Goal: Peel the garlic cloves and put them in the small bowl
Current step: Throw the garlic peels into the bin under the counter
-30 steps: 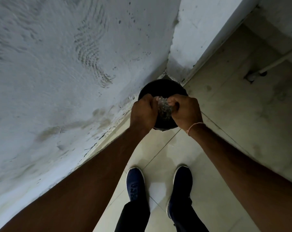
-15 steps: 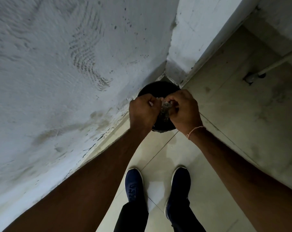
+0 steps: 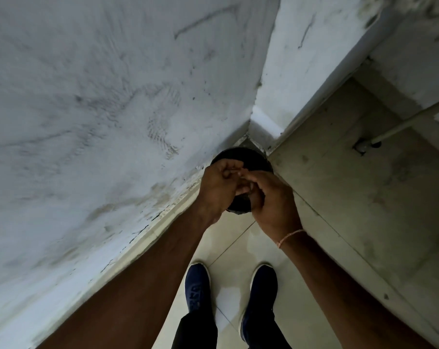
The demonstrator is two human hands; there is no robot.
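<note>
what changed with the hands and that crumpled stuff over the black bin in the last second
A second ago both hands gripped a crumpled, shiny clump over the black bin. Now the clump is out of sight; whether it was dropped or is hidden cannot be told. The left hand and right hand have closed together, fingers touching. The bin in the wall corner and the blue shoes stayed put.

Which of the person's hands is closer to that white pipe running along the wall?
The right. The right hand is on the pipe's side of the dark round container, though well apart from it. The left hand is further away, beside the plastered wall.
</note>
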